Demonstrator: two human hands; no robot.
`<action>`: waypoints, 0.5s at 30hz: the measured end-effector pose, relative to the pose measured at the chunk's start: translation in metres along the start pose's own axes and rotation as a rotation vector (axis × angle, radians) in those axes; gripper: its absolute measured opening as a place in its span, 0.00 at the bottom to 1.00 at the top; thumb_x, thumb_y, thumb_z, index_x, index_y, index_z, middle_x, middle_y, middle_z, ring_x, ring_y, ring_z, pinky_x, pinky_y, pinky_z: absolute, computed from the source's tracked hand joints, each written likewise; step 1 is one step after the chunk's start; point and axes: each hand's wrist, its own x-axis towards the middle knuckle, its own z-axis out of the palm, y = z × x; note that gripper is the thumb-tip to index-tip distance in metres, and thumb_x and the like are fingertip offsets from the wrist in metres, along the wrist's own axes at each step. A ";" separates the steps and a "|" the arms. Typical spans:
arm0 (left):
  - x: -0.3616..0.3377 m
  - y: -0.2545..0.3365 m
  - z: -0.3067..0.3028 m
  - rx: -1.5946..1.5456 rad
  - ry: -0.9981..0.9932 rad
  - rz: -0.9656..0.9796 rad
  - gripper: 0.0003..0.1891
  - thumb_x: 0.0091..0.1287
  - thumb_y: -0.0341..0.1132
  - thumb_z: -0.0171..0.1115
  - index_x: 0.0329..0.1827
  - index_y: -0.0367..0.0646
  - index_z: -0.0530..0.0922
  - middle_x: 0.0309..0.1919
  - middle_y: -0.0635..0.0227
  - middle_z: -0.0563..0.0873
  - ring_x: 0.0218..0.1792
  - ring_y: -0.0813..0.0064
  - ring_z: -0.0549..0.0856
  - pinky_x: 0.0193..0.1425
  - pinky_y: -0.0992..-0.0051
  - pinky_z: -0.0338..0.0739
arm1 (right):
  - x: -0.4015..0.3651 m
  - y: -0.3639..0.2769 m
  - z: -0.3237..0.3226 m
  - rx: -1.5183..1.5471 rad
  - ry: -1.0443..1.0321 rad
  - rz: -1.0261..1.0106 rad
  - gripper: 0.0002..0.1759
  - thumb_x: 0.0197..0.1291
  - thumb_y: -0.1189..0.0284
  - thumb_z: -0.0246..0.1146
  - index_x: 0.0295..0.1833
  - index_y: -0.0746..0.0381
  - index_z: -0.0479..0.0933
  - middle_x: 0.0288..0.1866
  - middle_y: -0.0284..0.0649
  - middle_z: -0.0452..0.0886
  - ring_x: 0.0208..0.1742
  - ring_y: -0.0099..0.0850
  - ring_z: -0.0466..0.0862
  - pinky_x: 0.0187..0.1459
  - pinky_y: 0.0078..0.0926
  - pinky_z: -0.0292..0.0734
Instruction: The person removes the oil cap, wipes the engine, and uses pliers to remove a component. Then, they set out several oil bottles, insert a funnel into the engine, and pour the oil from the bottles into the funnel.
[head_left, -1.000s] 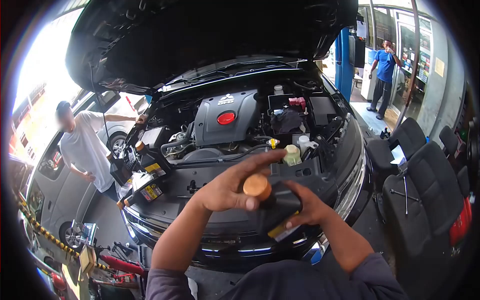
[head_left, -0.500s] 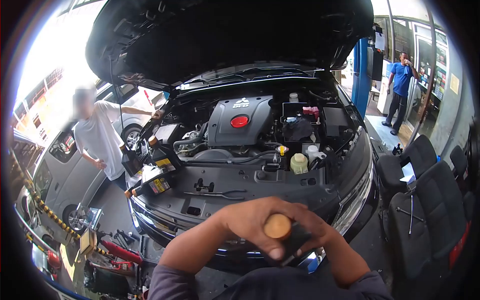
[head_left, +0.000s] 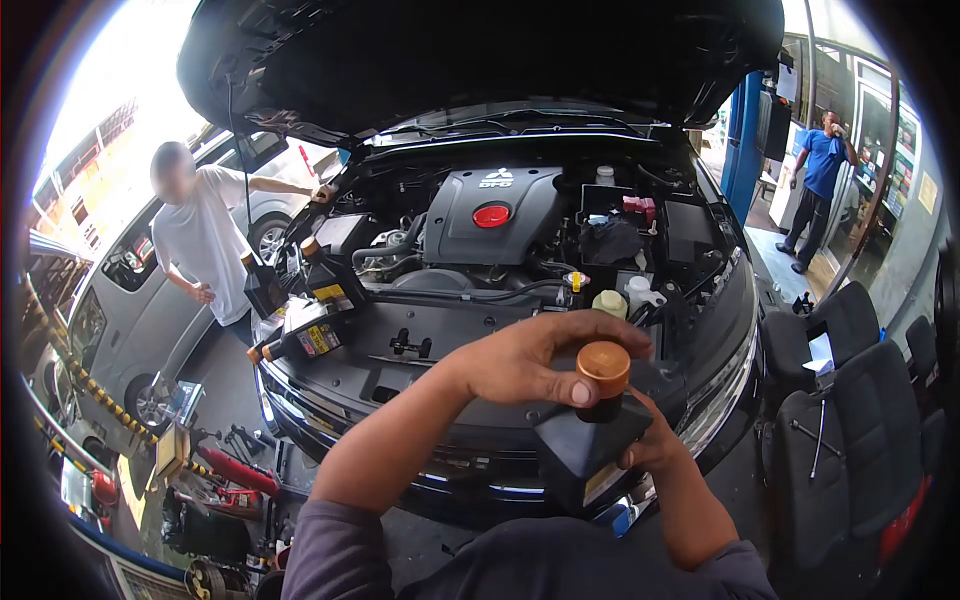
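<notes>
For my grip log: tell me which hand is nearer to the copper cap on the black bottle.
Left. The left hand grips the copper cap from the side, thumb and fingers on it. The right hand is lower, wrapped round the black bottle beneath the cap.

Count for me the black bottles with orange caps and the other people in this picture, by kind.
Black bottles with orange caps: 4. The held bottle sits in the right hand, left hand on its cap; three more bottles rest on the car front.
Other people: 2, white shirt and blue shirt.
Total: 6
</notes>
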 end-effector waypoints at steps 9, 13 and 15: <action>0.020 0.040 -0.031 0.673 -0.190 -0.026 0.34 0.69 0.66 0.69 0.60 0.42 0.84 0.47 0.53 0.89 0.49 0.53 0.91 0.48 0.53 0.84 | 0.004 -0.021 -0.004 -0.162 0.035 -0.028 0.58 0.44 0.69 0.87 0.81 0.68 0.65 0.66 0.42 0.84 0.68 0.36 0.84 0.73 0.37 0.75; 0.029 0.053 -0.022 1.085 -0.115 -0.320 0.32 0.71 0.62 0.68 0.55 0.38 0.83 0.38 0.51 0.91 0.43 0.47 0.92 0.50 0.55 0.85 | 0.005 -0.025 0.009 -0.422 0.266 -0.038 0.59 0.44 0.69 0.88 0.82 0.67 0.65 0.66 0.42 0.83 0.68 0.34 0.82 0.72 0.34 0.73; 0.039 0.062 -0.016 1.217 -0.141 -0.427 0.31 0.73 0.62 0.67 0.56 0.37 0.82 0.37 0.51 0.91 0.42 0.46 0.92 0.50 0.55 0.85 | 0.010 -0.025 0.010 -0.460 0.323 -0.031 0.60 0.44 0.67 0.89 0.82 0.66 0.65 0.66 0.42 0.83 0.68 0.34 0.82 0.73 0.34 0.72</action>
